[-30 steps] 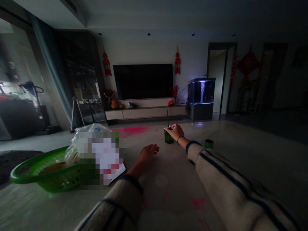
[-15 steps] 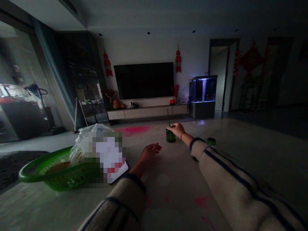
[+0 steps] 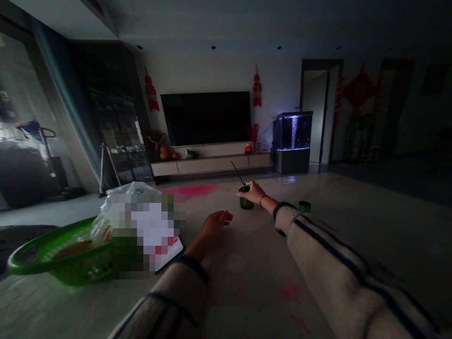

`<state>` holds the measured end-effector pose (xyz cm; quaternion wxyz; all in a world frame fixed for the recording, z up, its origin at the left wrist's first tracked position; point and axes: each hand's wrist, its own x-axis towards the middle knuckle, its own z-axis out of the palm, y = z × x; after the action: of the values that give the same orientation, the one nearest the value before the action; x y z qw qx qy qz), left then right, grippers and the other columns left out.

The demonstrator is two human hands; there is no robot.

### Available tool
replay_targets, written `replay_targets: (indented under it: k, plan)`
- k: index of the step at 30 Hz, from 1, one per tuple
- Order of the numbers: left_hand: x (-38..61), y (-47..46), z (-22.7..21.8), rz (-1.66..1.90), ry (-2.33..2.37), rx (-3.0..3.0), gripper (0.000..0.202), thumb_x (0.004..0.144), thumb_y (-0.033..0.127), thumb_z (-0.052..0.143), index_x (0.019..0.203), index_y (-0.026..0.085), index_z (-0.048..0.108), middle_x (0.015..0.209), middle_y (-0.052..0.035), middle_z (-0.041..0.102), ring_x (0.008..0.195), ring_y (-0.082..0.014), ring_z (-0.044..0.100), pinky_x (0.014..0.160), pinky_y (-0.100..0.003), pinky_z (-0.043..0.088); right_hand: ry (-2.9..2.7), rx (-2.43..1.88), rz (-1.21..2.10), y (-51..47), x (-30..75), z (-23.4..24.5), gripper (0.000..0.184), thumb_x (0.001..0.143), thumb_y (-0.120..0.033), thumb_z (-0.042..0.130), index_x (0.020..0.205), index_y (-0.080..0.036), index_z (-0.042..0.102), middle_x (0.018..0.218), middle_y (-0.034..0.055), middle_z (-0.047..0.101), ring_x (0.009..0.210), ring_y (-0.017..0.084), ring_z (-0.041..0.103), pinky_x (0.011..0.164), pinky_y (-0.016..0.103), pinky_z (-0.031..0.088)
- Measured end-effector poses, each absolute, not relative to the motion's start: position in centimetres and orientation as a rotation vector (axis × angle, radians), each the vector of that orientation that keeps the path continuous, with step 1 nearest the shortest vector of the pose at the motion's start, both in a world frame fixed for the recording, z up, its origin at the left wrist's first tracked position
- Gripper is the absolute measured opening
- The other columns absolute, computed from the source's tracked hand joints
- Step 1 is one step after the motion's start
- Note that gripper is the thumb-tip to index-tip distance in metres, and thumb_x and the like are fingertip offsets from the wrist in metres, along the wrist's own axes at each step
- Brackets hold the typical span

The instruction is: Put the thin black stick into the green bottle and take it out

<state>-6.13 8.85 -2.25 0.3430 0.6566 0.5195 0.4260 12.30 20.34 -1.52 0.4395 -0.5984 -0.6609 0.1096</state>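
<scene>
My right hand [image 3: 253, 192] grips the top of a green glass jar [image 3: 246, 203] at the far side of the pale tabletop [image 3: 254, 263]. A thin black stick [image 3: 238, 173] rises from under my fingers, leaning left. The jar's mouth is hidden by my hand. My left hand [image 3: 216, 225] rests nearer me with its fingers loosely apart, holding nothing. A short green cylinder [image 3: 304, 206], possibly the jar's lid, stands to the right of my right wrist. Close to my left hand lies a flat dark-edged object [image 3: 171, 255], mostly blurred out.
A green plastic basket [image 3: 52, 249] and a plastic bag [image 3: 130, 189] sit at the table's left. Pink stains mark the tabletop. Beyond its far edge stand a low TV cabinet [image 3: 208, 165], a wall TV [image 3: 205, 117] and a lit aquarium [image 3: 293, 140].
The black stick has tilted from nearly upright to leaning left. My right hand stays on the jar, and my left hand stays nearly still. The whole view has shifted slightly.
</scene>
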Motion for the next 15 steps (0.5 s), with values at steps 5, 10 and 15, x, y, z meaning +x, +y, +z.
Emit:
replay_targets:
  k: [5, 10, 15]
  plan:
    - [-6.0, 8.8, -2.3, 1.099, 1.351, 1.699, 0.032, 0.072, 0.042, 0.045, 0.071, 0.014, 0.061, 0.084, -0.009, 0.065, 0.07, -0.0155, 0.059, 0.064, -0.027, 0.043, -1.627, -1.439, 0.329, 20.5, 12.5, -1.5, 0.06, 0.05, -0.043, 0.071, 0.098, -0.016, 0.046, 0.1, 0.0093, 0.057, 0.094, 0.019, 0.056, 0.079, 0.03, 0.042]
    - [-5.8, 8.4, -2.2, 1.086, 1.337, 1.716, 0.028, 0.072, 0.037, 0.042, 0.069, 0.014, 0.059, 0.082, -0.0082, 0.064, 0.067, -0.0144, 0.057, 0.065, -0.027, 0.043, -1.585, -1.368, 0.432, 20.9, 12.4, -2.0, 0.061, 0.05, -0.036, 0.071, 0.1, -0.016, 0.043, 0.1, 0.0084, 0.055, 0.094, 0.018, 0.054, 0.08, 0.029, 0.042]
    - [-5.7, 8.1, -2.0, 1.061, 1.362, 1.748, 0.027, 0.072, 0.035, 0.041, 0.07, 0.015, 0.058, 0.082, -0.0078, 0.063, 0.068, -0.0144, 0.057, 0.065, -0.027, 0.042, -1.554, -1.47, 0.25, 20.3, 11.9, -2.8, 0.062, 0.052, -0.048, 0.067, 0.1, -0.016, 0.044, 0.105, 0.0116, 0.049, 0.099, 0.022, 0.051, 0.083, 0.032, 0.04]
